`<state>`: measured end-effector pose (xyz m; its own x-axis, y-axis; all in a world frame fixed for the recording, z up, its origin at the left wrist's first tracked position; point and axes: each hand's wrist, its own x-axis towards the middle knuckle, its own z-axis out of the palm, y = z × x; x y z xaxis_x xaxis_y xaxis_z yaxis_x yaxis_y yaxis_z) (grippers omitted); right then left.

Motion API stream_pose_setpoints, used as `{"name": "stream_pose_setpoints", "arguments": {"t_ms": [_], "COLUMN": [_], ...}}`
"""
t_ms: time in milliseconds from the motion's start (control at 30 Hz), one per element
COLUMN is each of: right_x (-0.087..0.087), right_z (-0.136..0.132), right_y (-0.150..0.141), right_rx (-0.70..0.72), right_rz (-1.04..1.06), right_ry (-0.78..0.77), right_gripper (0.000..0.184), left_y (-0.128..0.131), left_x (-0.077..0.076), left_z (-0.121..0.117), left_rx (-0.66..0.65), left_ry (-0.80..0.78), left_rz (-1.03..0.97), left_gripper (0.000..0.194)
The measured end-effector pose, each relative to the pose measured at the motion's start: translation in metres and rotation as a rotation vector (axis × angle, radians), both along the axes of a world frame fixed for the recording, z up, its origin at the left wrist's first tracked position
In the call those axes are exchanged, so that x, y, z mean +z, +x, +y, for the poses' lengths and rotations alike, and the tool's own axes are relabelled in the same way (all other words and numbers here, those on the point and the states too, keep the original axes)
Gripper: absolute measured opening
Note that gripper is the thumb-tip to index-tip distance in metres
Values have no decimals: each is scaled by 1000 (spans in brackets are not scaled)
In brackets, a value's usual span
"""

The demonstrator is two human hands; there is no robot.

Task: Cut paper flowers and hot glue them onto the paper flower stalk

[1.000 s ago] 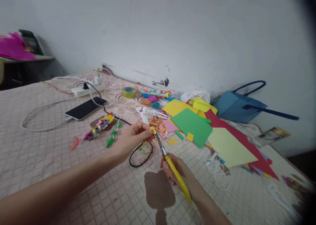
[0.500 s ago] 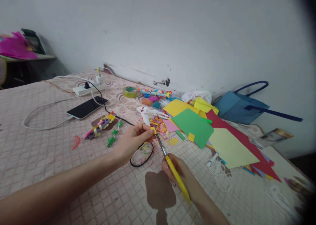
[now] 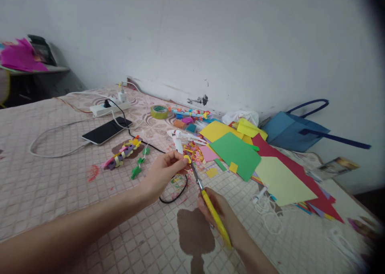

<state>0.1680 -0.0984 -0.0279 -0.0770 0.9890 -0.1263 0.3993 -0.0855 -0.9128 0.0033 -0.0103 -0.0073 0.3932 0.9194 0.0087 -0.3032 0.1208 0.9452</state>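
Note:
Between the thumb and fingers of my left hand [image 3: 167, 169] is a small yellow piece of paper [image 3: 187, 159]. My right hand [image 3: 218, 208] is closed around yellow-handled scissors [image 3: 214, 214], whose metal blades point up and left and meet the edge of the yellow piece. Just behind my left fingers stand a white glue gun [image 3: 178, 141] and a heap of tiny coloured paper scraps [image 3: 195, 151]. A black cord [image 3: 174, 201] loops on the table below my left hand.
Coloured sheets, a green one [image 3: 236, 153] on top, lie to the right beside a blue bag [image 3: 296, 129]. White earphones [image 3: 267, 210] lie nearer. To the left are a phone [image 3: 106, 131], a power strip [image 3: 110, 107] and a decorated clip-like craft piece [image 3: 122, 155]. Tape [image 3: 159, 112] sits by the wall.
The yellow piece looks rounder at its edge than before. Both hands and the scissors keep nearly the same place; the whole view has shifted very slightly.

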Motion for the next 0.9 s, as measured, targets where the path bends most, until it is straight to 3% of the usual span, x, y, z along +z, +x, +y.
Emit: {"name": "stream_pose_setpoints", "arguments": {"t_ms": [900], "right_x": [-7], "right_z": [1], "right_y": [3], "right_rx": [-24], "right_rz": [40], "right_ry": [14], "right_gripper": [44], "left_y": [0], "left_x": [5], "left_z": [2], "left_rx": [-3], "left_ry": [-2], "left_rz": [5], "left_gripper": [18]}}
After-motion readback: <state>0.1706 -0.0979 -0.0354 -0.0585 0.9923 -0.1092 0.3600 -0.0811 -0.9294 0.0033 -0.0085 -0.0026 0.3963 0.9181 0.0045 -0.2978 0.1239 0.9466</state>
